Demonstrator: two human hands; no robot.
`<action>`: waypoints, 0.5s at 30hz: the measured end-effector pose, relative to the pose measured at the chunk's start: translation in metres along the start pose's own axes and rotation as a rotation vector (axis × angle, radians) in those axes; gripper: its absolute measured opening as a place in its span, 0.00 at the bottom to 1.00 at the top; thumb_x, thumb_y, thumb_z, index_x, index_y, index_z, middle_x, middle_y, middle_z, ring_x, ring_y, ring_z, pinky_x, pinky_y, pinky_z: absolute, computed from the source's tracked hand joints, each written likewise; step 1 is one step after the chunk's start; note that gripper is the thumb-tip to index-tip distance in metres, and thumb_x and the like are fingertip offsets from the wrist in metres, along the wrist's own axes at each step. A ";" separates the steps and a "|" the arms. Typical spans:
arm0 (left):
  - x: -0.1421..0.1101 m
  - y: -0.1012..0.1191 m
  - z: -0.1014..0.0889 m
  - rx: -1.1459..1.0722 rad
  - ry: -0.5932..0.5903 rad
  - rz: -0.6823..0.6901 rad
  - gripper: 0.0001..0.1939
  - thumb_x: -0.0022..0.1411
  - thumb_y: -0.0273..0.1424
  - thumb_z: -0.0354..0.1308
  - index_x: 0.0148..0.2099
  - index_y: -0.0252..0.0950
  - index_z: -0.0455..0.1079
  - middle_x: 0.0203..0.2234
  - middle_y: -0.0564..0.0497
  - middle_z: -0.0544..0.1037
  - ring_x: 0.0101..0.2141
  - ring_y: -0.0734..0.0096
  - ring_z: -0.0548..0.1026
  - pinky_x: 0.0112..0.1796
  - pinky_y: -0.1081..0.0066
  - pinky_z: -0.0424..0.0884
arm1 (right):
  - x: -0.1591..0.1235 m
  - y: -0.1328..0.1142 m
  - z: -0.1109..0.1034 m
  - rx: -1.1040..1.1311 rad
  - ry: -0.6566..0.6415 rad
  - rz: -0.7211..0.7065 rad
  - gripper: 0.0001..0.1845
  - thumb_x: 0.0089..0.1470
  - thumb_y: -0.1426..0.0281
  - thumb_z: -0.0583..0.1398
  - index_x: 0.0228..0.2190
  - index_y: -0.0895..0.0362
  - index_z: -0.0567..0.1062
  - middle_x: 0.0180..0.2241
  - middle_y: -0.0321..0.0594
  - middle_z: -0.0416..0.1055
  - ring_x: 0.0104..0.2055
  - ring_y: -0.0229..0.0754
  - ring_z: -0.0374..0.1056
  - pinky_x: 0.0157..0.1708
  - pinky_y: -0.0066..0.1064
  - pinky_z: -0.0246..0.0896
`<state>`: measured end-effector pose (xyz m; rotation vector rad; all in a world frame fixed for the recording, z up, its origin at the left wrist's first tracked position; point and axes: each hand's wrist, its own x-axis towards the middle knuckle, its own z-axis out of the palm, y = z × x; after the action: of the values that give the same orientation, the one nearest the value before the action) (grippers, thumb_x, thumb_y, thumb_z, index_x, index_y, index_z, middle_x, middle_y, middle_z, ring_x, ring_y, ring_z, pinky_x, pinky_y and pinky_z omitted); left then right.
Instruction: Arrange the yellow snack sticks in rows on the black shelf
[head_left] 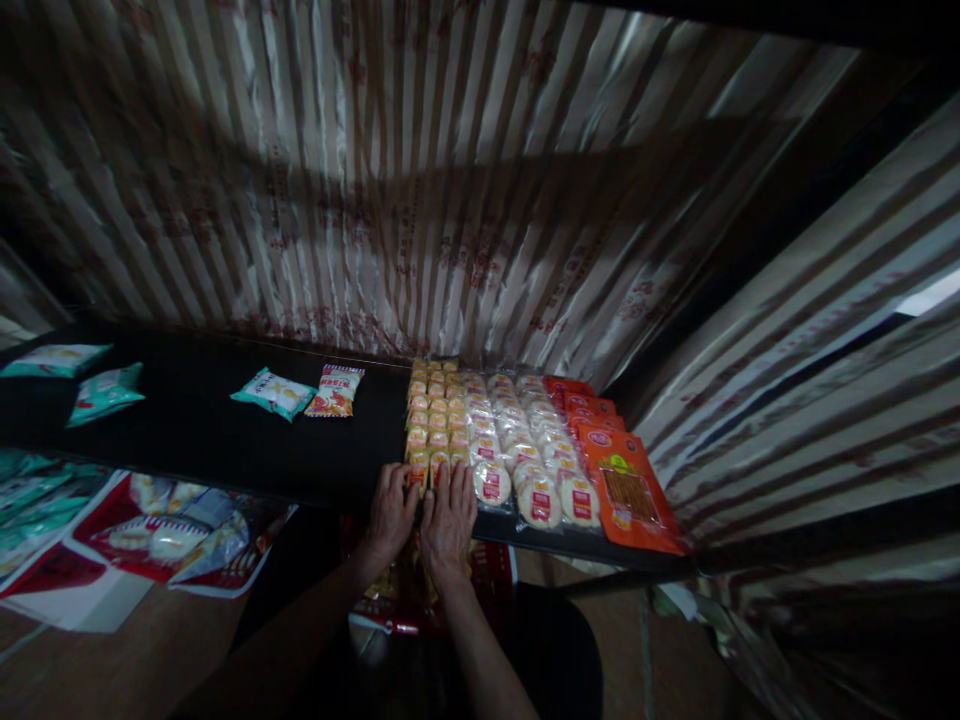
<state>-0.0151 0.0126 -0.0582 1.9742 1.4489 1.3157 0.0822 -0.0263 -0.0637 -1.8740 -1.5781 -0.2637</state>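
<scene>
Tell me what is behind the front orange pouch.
Behind the front orange pouch, the upper parts of more orange pouches show in a row; their lower parts are covered, so their contents stay hidden.

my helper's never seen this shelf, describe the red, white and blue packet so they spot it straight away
On the black shelf before the striped curtain, look left of the block of small yellow packs. The packet sits near the back, just right of a teal one. Unlike its teal neighbour, it is mostly white and red with blue-striped ends.
</scene>
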 end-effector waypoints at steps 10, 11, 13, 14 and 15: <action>0.000 0.000 0.002 -0.003 0.005 -0.030 0.11 0.62 0.31 0.48 0.45 0.36 0.66 0.38 0.46 0.68 0.36 0.69 0.71 0.40 0.65 0.71 | 0.000 -0.002 -0.002 -0.045 0.004 -0.018 0.27 0.60 0.68 0.46 0.60 0.62 0.56 0.63 0.54 0.49 0.67 0.50 0.34 0.58 0.52 0.43; 0.000 0.000 0.002 -0.002 0.004 -0.027 0.11 0.62 0.32 0.48 0.45 0.36 0.66 0.38 0.46 0.68 0.36 0.69 0.71 0.40 0.65 0.71 | 0.000 -0.002 -0.002 -0.048 0.004 -0.021 0.27 0.60 0.68 0.46 0.60 0.62 0.56 0.63 0.54 0.49 0.67 0.50 0.34 0.58 0.52 0.42; -0.001 -0.001 0.002 -0.004 -0.001 -0.025 0.11 0.62 0.32 0.48 0.45 0.36 0.66 0.38 0.46 0.68 0.36 0.69 0.71 0.40 0.65 0.71 | 0.000 -0.002 -0.002 -0.054 -0.002 -0.027 0.27 0.60 0.67 0.47 0.59 0.63 0.57 0.63 0.55 0.49 0.67 0.50 0.34 0.58 0.52 0.42; -0.001 -0.001 0.002 -0.005 -0.003 -0.027 0.11 0.62 0.32 0.48 0.45 0.36 0.67 0.38 0.46 0.69 0.36 0.68 0.72 0.40 0.65 0.71 | 0.000 -0.002 -0.002 -0.059 -0.005 -0.028 0.27 0.60 0.67 0.47 0.59 0.63 0.57 0.63 0.55 0.49 0.67 0.50 0.34 0.58 0.52 0.42; -0.001 -0.001 0.002 -0.006 -0.004 -0.030 0.11 0.62 0.32 0.48 0.45 0.36 0.67 0.38 0.46 0.69 0.37 0.68 0.72 0.40 0.65 0.71 | 0.000 -0.002 -0.002 -0.065 -0.007 -0.028 0.27 0.60 0.67 0.46 0.59 0.63 0.57 0.63 0.56 0.49 0.67 0.50 0.33 0.58 0.52 0.42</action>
<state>-0.0143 0.0128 -0.0606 1.9429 1.4651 1.3018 0.0806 -0.0273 -0.0610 -1.9055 -1.6193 -0.3243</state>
